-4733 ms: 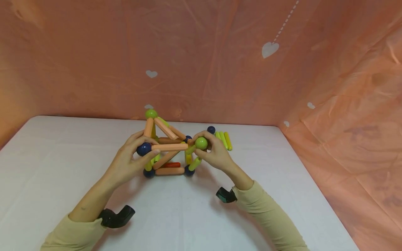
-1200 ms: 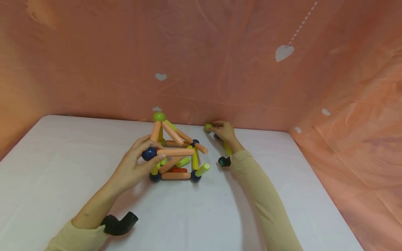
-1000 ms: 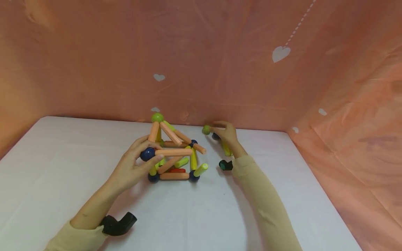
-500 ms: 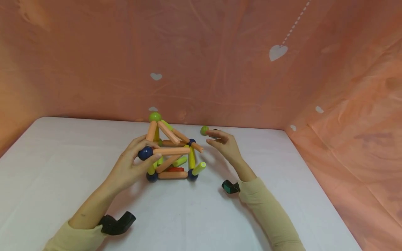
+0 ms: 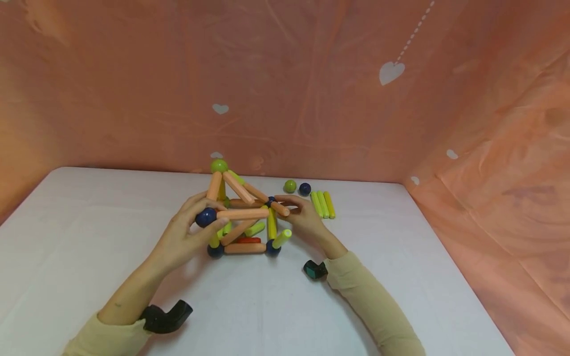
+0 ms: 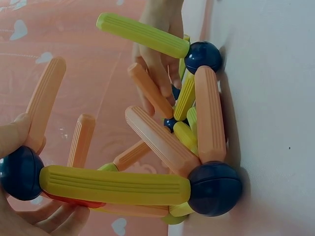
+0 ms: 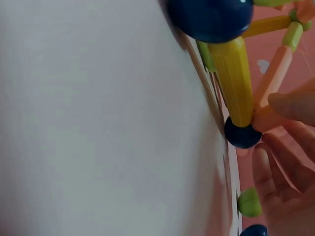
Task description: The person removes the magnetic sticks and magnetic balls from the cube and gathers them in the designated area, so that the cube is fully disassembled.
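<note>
A frame of magnetic rods and balls [image 5: 245, 248] stands on the white table, topped by a green ball [image 5: 219, 166]. My left hand [image 5: 180, 240] grips the dark blue ball [image 5: 206, 217] at its upper front left corner. From that ball a peach rod [image 5: 242, 214] reaches rightward, its far end free. At the back right, my right hand [image 5: 305, 220] pinches a short peach rod [image 5: 280, 208] beside a dark blue ball [image 7: 242, 133]; some fingers are hidden behind the rod in the head view. A lime rod [image 5: 282, 239] slants up from the front right ball [image 5: 273, 248].
Behind the right hand lie a loose green ball [image 5: 290, 186], a loose dark blue ball [image 5: 305, 189] and several yellow-green rods [image 5: 322, 204] side by side. A red rod [image 5: 249, 240] shows inside the frame. A peach cloth [image 5: 285, 89] hangs behind the white table [image 5: 267, 306].
The right hand has let go of the green ball beside the loose dark blue ball and come back left to the frame's peach rod. The left hand keeps its hold.
</note>
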`<action>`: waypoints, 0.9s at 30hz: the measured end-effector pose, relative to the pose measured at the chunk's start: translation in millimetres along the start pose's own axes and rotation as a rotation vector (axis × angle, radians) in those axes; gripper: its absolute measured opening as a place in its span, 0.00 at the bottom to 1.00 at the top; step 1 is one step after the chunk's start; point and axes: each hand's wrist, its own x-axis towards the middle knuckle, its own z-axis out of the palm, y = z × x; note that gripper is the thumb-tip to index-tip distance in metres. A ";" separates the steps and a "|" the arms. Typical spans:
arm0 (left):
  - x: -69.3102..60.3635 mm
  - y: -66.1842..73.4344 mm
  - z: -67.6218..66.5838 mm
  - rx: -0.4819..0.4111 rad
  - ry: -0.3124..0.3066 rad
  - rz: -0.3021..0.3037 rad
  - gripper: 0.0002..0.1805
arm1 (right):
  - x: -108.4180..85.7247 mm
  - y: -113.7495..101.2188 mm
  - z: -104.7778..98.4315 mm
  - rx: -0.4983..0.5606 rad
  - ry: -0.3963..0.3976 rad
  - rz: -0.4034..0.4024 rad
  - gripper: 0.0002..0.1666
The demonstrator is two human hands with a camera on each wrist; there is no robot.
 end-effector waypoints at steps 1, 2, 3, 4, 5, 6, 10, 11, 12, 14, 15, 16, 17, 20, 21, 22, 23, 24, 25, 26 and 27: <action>-0.2 0.0 0.2 -0.001 0.000 -0.001 0.13 | 0.8 -1.2 1.8 -0.017 0.008 0.018 0.23; -0.5 0.1 0.3 -0.001 0.001 -0.001 0.13 | 1.5 -2.6 3.6 -0.035 0.014 0.032 0.22; -0.7 0.3 0.4 -0.001 0.002 0.000 0.13 | 2.3 -3.7 5.3 -0.055 0.021 0.040 0.22; -1.1 0.5 0.5 0.000 0.003 -0.001 0.13 | 3.4 -4.3 7.0 -0.072 0.026 0.045 0.21; -1.3 0.7 0.6 -0.001 0.004 -0.001 0.13 | 4.4 -4.8 8.5 -0.094 0.032 0.039 0.21; -1.5 0.8 0.8 -0.001 0.007 -0.001 0.13 | 5.3 -5.2 9.8 -0.118 0.040 0.023 0.21; -2.3 1.1 1.7 -0.004 0.012 -0.001 0.13 | 7.6 -4.4 13.0 -0.174 0.073 -0.036 0.20; -2.5 1.1 1.9 -0.006 0.013 -0.001 0.13 | 7.7 -4.1 13.3 -0.188 0.084 -0.051 0.20; -2.7 1.1 2.2 -0.006 0.013 -0.001 0.13 | 7.8 -3.8 13.6 -0.196 0.091 -0.063 0.19; -2.6 1.1 2.6 -0.007 0.012 -0.001 0.13 | 7.8 -3.5 13.6 -0.193 0.103 -0.073 0.18; -2.4 1.0 2.8 -0.008 0.012 -0.001 0.13 | 7.8 -3.4 13.6 -0.183 0.107 -0.074 0.16; -2.4 1.2 2.9 -0.007 0.012 -0.002 0.13 | 8.0 -3.7 13.7 -0.167 0.111 -0.075 0.14; -2.3 1.2 3.1 -0.006 0.011 -0.003 0.13 | 8.4 -3.7 13.9 -0.153 0.115 -0.073 0.12; -2.2 1.5 3.4 -0.005 0.009 -0.004 0.13 | 9.4 -3.8 13.9 -0.126 0.120 -0.065 0.07; -2.2 1.6 3.4 -0.005 0.008 -0.005 0.13 | 9.9 -3.7 13.7 -0.125 0.118 -0.061 0.07; -2.2 1.6 3.4 -0.005 0.006 -0.005 0.13 | 10.1 -3.8 13.3 -0.136 0.117 -0.062 0.06; -2.2 1.6 3.4 -0.004 0.006 -0.003 0.13 | 10.2 -3.6 12.8 -0.154 0.118 -0.062 0.06; -2.2 1.6 3.3 -0.004 0.007 -0.001 0.13 | 9.8 -4.2 12.0 -0.175 0.117 -0.060 0.07; -2.2 1.6 3.2 -0.004 0.007 0.001 0.13 | 9.5 -4.9 11.1 -0.196 0.118 -0.062 0.08; -2.2 1.6 3.0 -0.002 0.009 0.002 0.13 | 9.3 -5.5 9.9 -0.210 0.117 -0.067 0.08; -2.1 1.6 2.9 -0.002 0.009 0.003 0.13 | 9.0 -6.3 8.6 -0.221 0.114 -0.076 0.09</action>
